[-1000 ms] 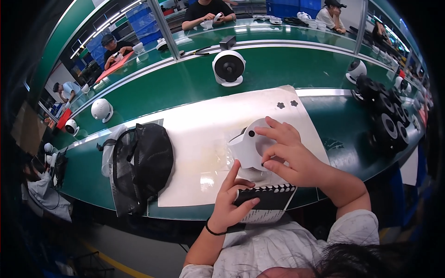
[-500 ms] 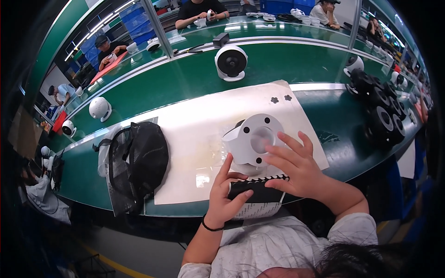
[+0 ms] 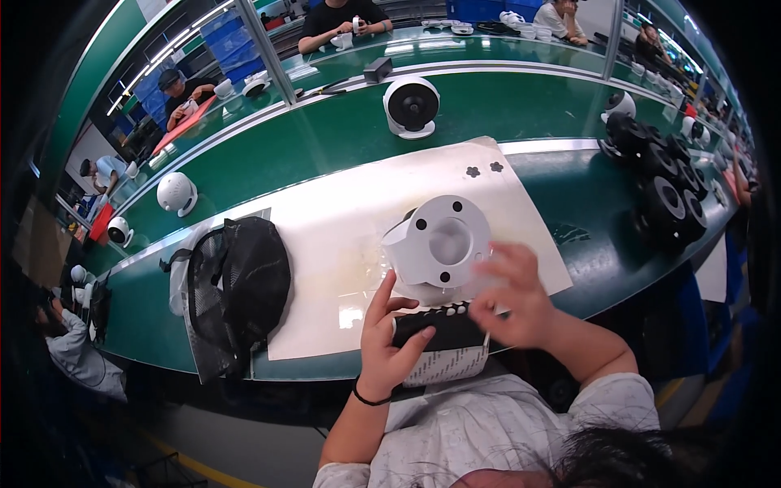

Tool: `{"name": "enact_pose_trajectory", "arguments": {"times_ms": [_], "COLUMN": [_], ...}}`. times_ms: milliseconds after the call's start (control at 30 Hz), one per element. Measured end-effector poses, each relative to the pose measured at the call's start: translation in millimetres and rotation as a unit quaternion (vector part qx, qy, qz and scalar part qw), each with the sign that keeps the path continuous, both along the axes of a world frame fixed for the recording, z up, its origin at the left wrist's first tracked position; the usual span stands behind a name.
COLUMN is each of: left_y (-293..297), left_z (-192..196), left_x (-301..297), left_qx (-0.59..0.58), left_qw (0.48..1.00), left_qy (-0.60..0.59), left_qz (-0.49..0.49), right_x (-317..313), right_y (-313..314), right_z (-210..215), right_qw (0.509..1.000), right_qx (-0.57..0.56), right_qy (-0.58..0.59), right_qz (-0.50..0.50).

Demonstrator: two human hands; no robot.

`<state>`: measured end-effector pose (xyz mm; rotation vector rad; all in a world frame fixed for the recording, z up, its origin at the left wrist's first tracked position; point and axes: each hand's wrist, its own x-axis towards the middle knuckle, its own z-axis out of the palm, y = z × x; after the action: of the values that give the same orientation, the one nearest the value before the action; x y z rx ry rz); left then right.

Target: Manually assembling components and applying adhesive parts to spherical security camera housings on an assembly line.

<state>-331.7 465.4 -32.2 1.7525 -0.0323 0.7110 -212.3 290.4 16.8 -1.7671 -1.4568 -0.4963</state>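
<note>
Hands: both work at the near edge of the counter (image 3: 342,146), low in the head view.
Left hand (image 3: 389,342): curled around the left end of a dark flat holder (image 3: 443,333), thumb over its front, fingers gripping it from behind.
Right hand (image 3: 511,297): blurred, fingers bent over the right end of the holder and touching the lower rim of the white round housing (image 3: 439,244); whether it pinches anything cannot be told.
White round housing: stands on the white mat (image 3: 325,244) just beyond the hands, its flat round face tilted up, a shallow dish in the middle and small dark holes around it; its lower part is hidden behind the hands.
Dark flat holder: a row of small pale pieces runs along its top edge; a patterned pale sheet (image 3: 447,366) lies under it, partly covered by the left hand.
Black mesh bag (image 3: 236,285): lies to the left on the counter, overlapping the mat's edge.
Small black star-shaped pieces (image 3: 484,169): two, on the mat's far corner, too small to make out further.
White round camera-like unit (image 3: 411,104): upright on the green belt beyond, dark face toward the viewer.
Black ring parts (image 3: 663,183): heaped at the right, bent by the lens.
Other people: seated at the far side, cut off by the rim.
</note>
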Motion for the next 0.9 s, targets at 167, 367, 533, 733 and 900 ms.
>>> {"name": "enact_pose_trajectory", "arguments": {"times_ms": [167,367,533,733,900], "left_y": [8,7,14,17,22], "left_z": [3,6,5,8,11], "left_x": [-7,-8,-10,-13,-18], "left_qx": [0.024,0.011,0.022,0.036,0.047], "left_qw": [0.998,0.998,0.998,0.998,0.998], "left_qy": [-0.014,-0.001,0.003,0.007,0.011], "left_qz": [-0.049,-0.063,-0.057,-0.051,-0.048], "right_x": [18,17,11,-6,-15], "right_y": [8,12,13,11,14], "right_z": [22,29,40,54,59], "right_qw": [0.989,0.984,0.987,0.976,0.947], "right_qx": [-0.026,-0.063,-0.104,-0.176,-0.227], "right_qy": [0.136,0.159,0.098,-0.052,-0.185], "right_qz": [-0.054,-0.049,-0.079,-0.118,-0.134]}}
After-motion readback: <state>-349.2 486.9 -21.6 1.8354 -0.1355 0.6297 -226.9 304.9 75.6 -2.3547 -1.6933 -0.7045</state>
